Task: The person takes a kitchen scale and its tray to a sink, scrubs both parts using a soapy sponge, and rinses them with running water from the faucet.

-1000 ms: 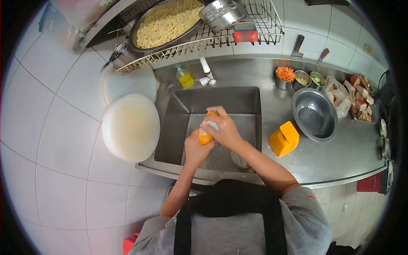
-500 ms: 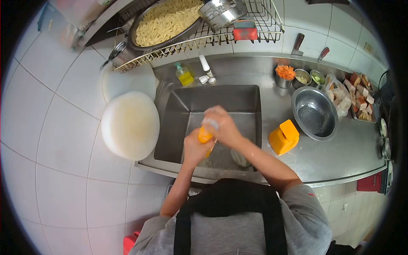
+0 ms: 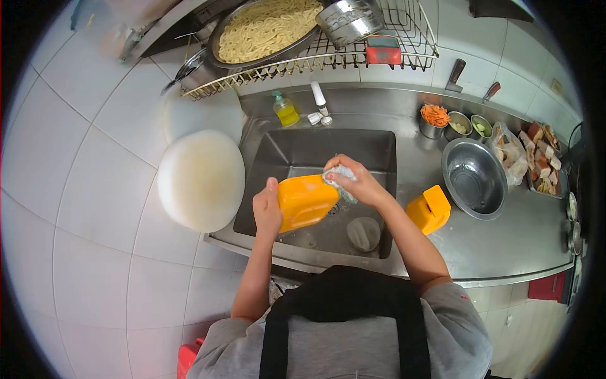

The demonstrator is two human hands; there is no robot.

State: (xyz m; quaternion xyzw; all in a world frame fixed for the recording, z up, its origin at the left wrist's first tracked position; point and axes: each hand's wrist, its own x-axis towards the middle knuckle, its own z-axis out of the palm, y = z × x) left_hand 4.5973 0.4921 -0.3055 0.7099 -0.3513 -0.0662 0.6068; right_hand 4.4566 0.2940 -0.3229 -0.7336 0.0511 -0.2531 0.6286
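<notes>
Over the metal sink, my left hand grips the left end of a yellow-orange plastic container, its thumb up along the edge. My right hand is closed on a whitish scrubbing cloth, pressed against the container's upper right corner. A translucent round lid or dish lies on the sink bottom below my right hand. On the counter right of the sink stands a second yellow container, touched by neither hand.
A steel bowl and small cups, one with carrot strips, stand at the right. Behind the sink are a soap bottle and a faucet. Round white boards lie left; a wire rack holds noodles.
The container in my hands has turned from a narrow, end-on view to its broad side. My hands have moved apart, and the view has shifted slightly.
</notes>
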